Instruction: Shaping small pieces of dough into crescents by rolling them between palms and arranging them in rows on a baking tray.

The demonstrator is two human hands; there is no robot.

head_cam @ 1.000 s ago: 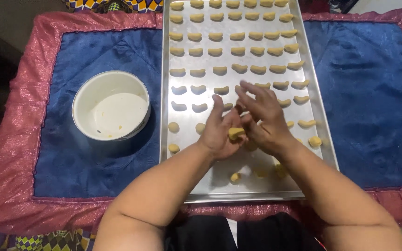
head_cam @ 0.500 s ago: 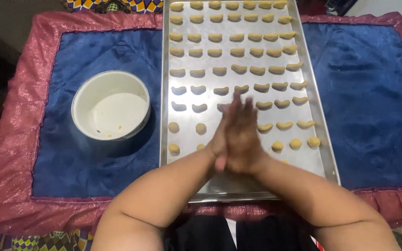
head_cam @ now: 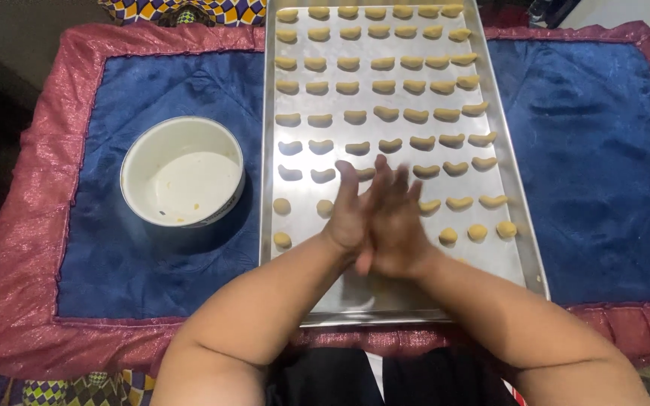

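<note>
Over the near half of the metal baking tray [head_cam: 524, 248], left hand [head_cam: 349, 214] and right hand [head_cam: 396, 225] are pressed together palm to palm, fingers extended away from the body; whether dough sits between them cannot be told. Beyond the fingertips: rows of curved dough pieces [head_cam: 385, 113]. Just right of the hands: round dough balls [head_cam: 477, 232]. Well left: white bowl [head_cam: 182, 171] on blue mat [head_cam: 603, 150].

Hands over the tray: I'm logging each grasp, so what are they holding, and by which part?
It cannot be told. The left hand and right hand are pressed palm to palm above the baking tray; anything between them is hidden.
</note>
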